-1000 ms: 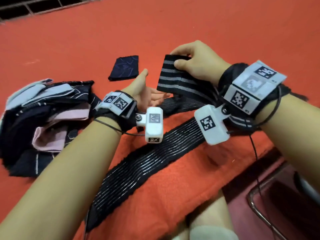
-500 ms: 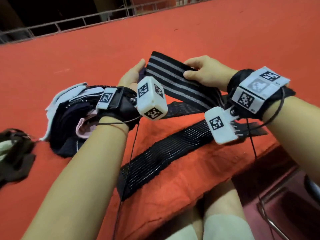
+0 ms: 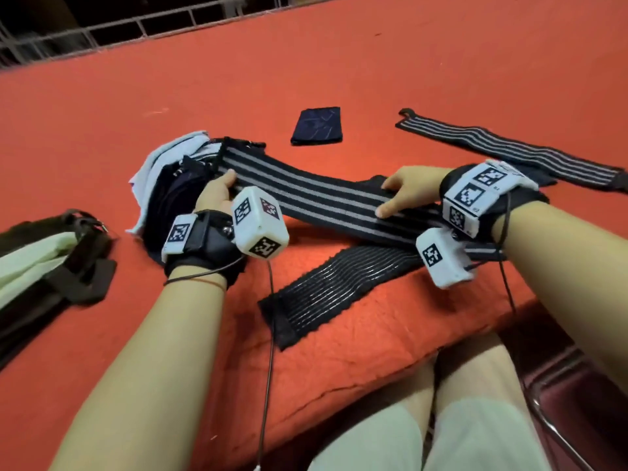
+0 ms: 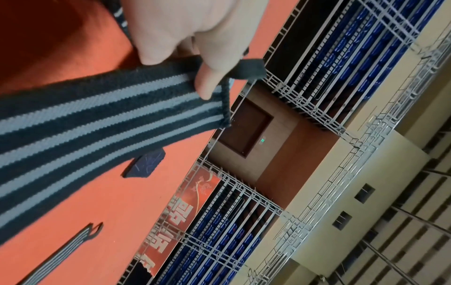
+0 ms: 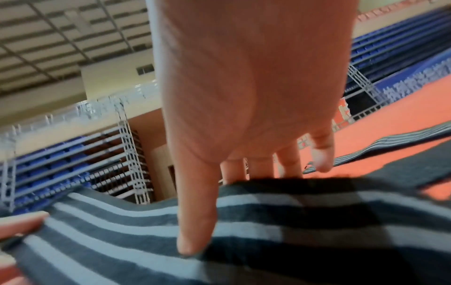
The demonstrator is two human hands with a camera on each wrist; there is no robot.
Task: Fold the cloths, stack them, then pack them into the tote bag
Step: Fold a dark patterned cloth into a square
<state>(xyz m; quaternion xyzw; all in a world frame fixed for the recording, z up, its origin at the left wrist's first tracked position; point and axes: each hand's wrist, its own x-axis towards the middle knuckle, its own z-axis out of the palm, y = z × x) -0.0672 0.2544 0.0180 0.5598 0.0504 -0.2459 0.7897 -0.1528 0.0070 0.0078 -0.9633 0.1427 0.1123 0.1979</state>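
Note:
A long black cloth with grey stripes (image 3: pixel 306 195) is stretched level between both hands above the red table cover. My left hand (image 3: pixel 226 180) pinches its left end, thumb over the hem (image 4: pixel 209 77), close to the cloth pile. My right hand (image 3: pixel 387 198) grips it further right, thumb (image 5: pixel 195 221) on top and fingers under the far edge. The rest of the same cloth (image 3: pixel 323 290) trails back along the table toward the front edge. A folded navy cloth (image 3: pixel 317 125) lies flat beyond the hands. The dark tote bag (image 3: pixel 78 266) lies at the far left with something cream in it.
A heap of loose cloths (image 3: pixel 170 185), pale and dark, sits just left of my left hand. A second striped band (image 3: pixel 509 147) lies flat at the back right. The table's front edge (image 3: pixel 373 365) runs just above my knees. A metal chair frame (image 3: pixel 560 440) shows at the lower right.
My left hand, empty a second ago, has taken the cloth's end. Both hands have moved apart and lower, pulling the striped cloth out flat.

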